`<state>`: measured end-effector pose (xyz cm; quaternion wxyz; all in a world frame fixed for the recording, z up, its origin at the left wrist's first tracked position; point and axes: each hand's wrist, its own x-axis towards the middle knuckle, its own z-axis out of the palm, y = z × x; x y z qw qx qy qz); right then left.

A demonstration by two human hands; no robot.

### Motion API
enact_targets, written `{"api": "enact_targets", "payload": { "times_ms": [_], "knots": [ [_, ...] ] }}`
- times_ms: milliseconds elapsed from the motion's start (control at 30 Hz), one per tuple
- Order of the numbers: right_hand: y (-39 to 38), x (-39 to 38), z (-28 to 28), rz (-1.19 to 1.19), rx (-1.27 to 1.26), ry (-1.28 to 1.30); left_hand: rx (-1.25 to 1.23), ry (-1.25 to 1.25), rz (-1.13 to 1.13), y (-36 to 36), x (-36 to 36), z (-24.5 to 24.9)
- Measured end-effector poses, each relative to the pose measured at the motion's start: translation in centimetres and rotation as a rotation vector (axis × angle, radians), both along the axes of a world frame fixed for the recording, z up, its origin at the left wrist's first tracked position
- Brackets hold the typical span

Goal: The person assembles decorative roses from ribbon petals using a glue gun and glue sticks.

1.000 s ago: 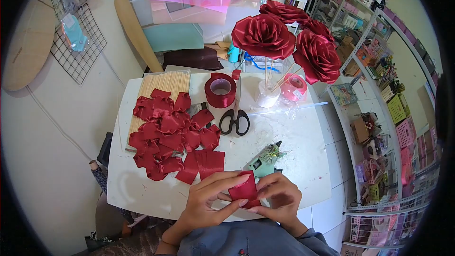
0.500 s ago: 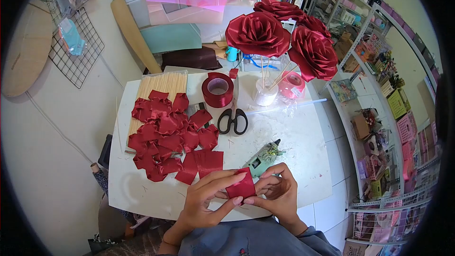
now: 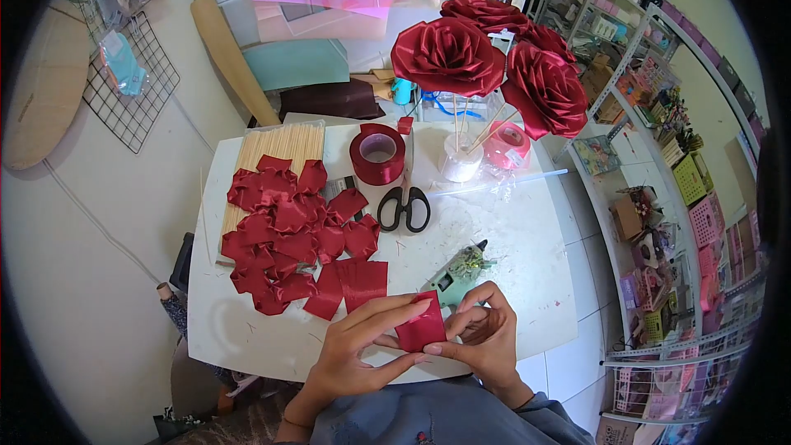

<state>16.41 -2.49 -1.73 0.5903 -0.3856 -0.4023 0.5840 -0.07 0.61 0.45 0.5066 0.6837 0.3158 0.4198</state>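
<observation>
Between my two hands, near the front edge of the table, is a square piece of dark red satin ribbon (image 3: 421,324). My left hand (image 3: 362,340) holds its left side, fingertips along the top and thumb near the bottom edge. My right hand (image 3: 480,335) pinches the lower right corner between thumb and fingers. Just beyond my hands lies a light green glue gun (image 3: 458,274), partly hidden by the ribbon and fingers. Flat cut ribbon squares (image 3: 365,278) lie to the left, beside a heap of shaped red petals (image 3: 280,222).
Black-handled scissors (image 3: 404,209) lie mid-table below a red ribbon roll (image 3: 378,154). Wooden sticks (image 3: 284,142) lie under the petals. Large red satin roses (image 3: 449,58) stand in a white holder (image 3: 461,161), next to a pink tape roll (image 3: 507,147). Metal shelves (image 3: 659,198) stand at right.
The ribbon piece is turned slightly and shows flatter between my hands. My left thumb has shifted slightly. The things on the table lie as before.
</observation>
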Motion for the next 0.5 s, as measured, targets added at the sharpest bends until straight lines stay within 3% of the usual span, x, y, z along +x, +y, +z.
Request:
{"api": "enact_targets", "payload": {
  "times_ms": [433, 500],
  "knots": [
    [-0.1, 0.0, -0.2, 0.03, 0.012, -0.008, 0.035, 0.056, 0.002, 0.1, -0.1, 0.0],
    [0.1, 0.2, 0.9, 0.07, 0.001, 0.03, -0.024, -0.042, 0.015, 0.2, -0.1, -0.4]
  ]
}}
